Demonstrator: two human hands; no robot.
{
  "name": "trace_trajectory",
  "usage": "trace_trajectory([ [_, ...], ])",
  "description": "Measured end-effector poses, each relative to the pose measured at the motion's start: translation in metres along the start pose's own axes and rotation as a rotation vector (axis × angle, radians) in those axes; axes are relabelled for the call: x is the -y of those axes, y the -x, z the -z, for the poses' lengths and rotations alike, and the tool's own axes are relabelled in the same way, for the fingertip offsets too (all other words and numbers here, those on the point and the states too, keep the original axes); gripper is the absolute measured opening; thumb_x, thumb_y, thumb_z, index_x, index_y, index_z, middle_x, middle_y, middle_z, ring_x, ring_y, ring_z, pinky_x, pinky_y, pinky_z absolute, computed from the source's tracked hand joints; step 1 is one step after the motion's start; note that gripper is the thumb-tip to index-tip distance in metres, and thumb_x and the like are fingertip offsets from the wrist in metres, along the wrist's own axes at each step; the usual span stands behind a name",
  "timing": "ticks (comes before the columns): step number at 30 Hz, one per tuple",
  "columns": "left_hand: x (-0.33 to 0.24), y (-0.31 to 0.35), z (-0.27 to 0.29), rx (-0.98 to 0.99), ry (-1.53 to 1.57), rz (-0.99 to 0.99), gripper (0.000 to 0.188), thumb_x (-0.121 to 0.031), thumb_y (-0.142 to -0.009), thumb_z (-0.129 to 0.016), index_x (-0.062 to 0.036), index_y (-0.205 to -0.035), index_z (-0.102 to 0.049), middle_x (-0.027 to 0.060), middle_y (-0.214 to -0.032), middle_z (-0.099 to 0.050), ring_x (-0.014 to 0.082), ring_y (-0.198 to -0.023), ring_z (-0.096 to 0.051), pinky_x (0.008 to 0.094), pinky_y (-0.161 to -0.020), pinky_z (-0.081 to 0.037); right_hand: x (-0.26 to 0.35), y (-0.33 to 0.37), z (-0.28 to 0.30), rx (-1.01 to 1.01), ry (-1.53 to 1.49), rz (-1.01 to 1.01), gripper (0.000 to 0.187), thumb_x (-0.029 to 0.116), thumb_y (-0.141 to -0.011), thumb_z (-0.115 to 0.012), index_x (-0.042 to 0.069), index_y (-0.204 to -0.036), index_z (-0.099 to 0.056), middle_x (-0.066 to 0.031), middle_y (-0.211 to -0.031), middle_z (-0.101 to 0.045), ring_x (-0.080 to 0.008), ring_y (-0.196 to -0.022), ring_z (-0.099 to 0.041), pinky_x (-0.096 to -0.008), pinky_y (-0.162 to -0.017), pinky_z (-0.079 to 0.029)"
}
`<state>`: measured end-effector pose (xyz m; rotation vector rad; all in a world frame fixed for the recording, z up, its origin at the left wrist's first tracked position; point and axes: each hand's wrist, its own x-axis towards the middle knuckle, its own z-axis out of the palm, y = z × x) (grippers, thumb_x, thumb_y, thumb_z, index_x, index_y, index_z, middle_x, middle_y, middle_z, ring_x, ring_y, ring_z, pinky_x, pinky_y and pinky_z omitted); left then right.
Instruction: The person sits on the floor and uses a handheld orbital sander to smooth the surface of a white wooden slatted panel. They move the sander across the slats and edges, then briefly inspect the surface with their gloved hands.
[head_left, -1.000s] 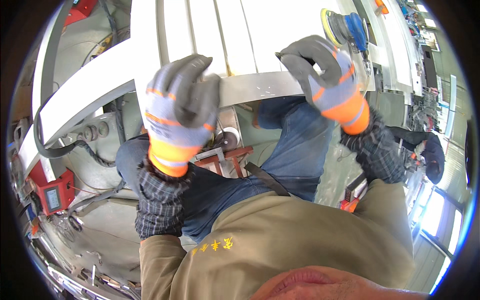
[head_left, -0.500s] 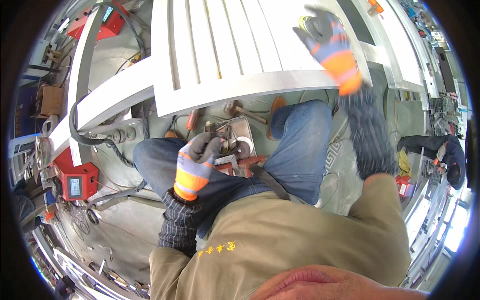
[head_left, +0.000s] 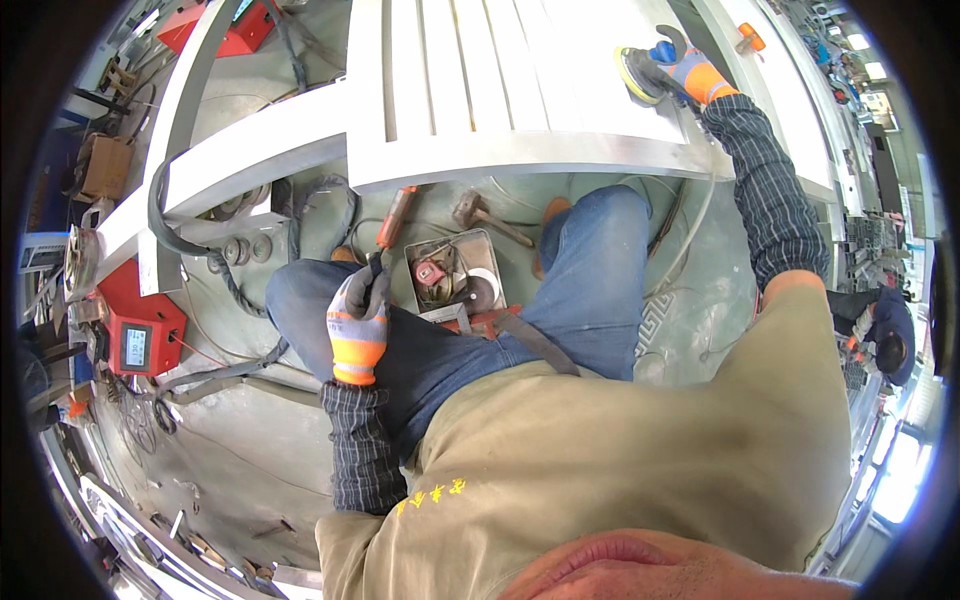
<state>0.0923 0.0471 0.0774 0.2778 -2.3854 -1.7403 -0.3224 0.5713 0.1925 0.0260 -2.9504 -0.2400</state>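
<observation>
My right hand, in a grey and orange glove, is closed around a sander with a yellow-edged round pad. The tool is on the white slatted metal panel, near its right side. My left hand, gloved alike, is over my left thigh with its fingers curled together; whatever may be between them is hidden. Just right of it, between my legs, sits a metal tray holding a red tape measure and round discs.
A hammer and an orange-handled tool lie beyond the tray. On the left stands a red machine with a small screen, near a thick dark cable. An orange mallet rests at far right. A co-worker crouches to the right.
My right hand, blurred and with fingers spread before, is now closed on the sander. My left hand has drawn back left from over the tray, uncovering the tape measure. The whole view has shifted slightly.
</observation>
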Motion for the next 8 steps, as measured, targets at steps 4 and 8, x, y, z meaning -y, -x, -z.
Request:
trace_trajectory([
  [4,0.000,-0.002,0.002,0.004,-0.113,-0.055,0.011,-0.007,-0.093,-0.070,-0.0013,-0.103,-0.070,0.0130,-0.081,-0.064,0.0255,-0.074,-0.063,0.0333,-0.069,-0.050,-0.017,-0.003,-0.011,-0.125,-0.169,0.088,0.059,0.048,-0.082,-0.079,0.017,-0.130,-0.066,-0.0189,-0.123,-0.069,-0.0373,-0.115,-0.066,-0.0428,-0.101,-0.051],
  [8,-0.003,-0.002,0.000,0.006,-0.277,-0.229,0.014,-0.013,-0.093,-0.071,-0.0025,-0.102,-0.071,0.0159,-0.085,-0.068,0.0344,-0.079,-0.066,0.0402,-0.072,-0.052,-0.021,0.005,-0.027,-0.450,-0.255,0.282,0.040,0.034,-0.092,-0.072,0.017,-0.127,-0.068,-0.0162,-0.120,-0.070,-0.0362,-0.115,-0.065,-0.0424,-0.098,-0.052],
])
